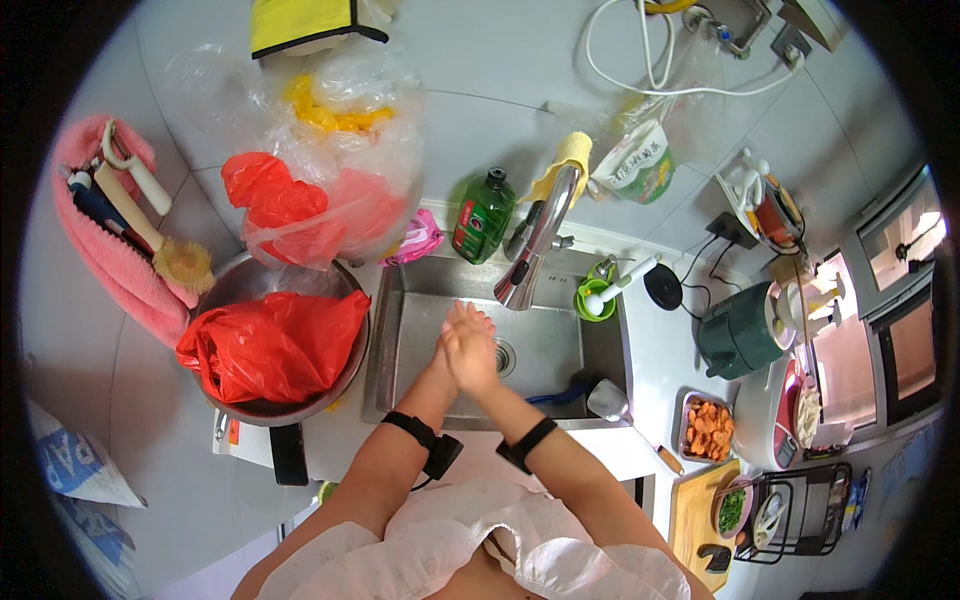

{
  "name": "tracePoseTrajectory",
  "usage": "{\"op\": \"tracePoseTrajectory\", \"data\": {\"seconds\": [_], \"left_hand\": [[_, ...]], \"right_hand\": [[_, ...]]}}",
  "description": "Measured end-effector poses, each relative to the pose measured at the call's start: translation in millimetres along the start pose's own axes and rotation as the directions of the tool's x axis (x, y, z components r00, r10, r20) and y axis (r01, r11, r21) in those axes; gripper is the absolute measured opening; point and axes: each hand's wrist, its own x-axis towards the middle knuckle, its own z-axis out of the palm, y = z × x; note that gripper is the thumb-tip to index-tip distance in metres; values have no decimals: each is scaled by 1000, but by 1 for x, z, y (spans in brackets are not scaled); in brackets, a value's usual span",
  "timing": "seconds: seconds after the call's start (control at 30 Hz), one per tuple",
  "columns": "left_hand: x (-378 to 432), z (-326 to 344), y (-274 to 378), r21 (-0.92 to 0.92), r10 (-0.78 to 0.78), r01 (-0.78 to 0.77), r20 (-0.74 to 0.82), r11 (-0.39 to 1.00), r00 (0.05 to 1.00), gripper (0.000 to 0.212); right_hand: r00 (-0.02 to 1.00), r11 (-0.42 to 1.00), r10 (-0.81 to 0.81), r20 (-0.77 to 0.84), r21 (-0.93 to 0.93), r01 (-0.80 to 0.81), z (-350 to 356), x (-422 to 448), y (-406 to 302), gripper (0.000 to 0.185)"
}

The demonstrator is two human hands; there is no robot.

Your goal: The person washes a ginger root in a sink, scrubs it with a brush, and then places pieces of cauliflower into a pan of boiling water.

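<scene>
Over the stainless steel sink (420, 322), my right hand (475, 356) lies across my left hand (447, 346), palm against palm as far as I can see. No object shows in either. The right fingers are slightly spread; most of the left palm and fingers are hidden beneath. Above and right of them, a chrome faucet (517, 281) points into the basin, a yellow cloth (576, 154) draped over its neck. I cannot make out running water. Behind the sink stands a green bottle of dish soap (482, 217). The drain (504, 358) shows beside my right hand.
Left of the sink, a red plastic bag (277, 345) fills a metal bowl (358, 330). A phone (289, 454) lies at the counter's edge. To the right are a spatula (609, 400), a green cup (595, 300), a food tray (707, 427) and a cutting board (686, 517).
</scene>
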Motion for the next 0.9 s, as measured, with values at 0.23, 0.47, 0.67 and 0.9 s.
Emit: {"op": "tracePoseTrajectory", "data": {"seconds": [0.23,0.47,0.67,0.9], "left_hand": [[-4,62,12,303,-102,191,-286,934,953,34],[-10,48,-6,180,-119,149,-167,972,979,26],[-20,78,3,101,-182,214,-261,972,948,31],[-4,51,-3,134,-91,127,-247,983,965,27]], "right_hand": [[964,896,266,7,366,-250,-12,-19,38,37],[939,983,168,-300,124,-136,-5,-7,3,36],[959,964,251,130,-118,-237,-37,-5,24,48],[988,937,153,-8,318,-143,-30,-22,55,58]]}}
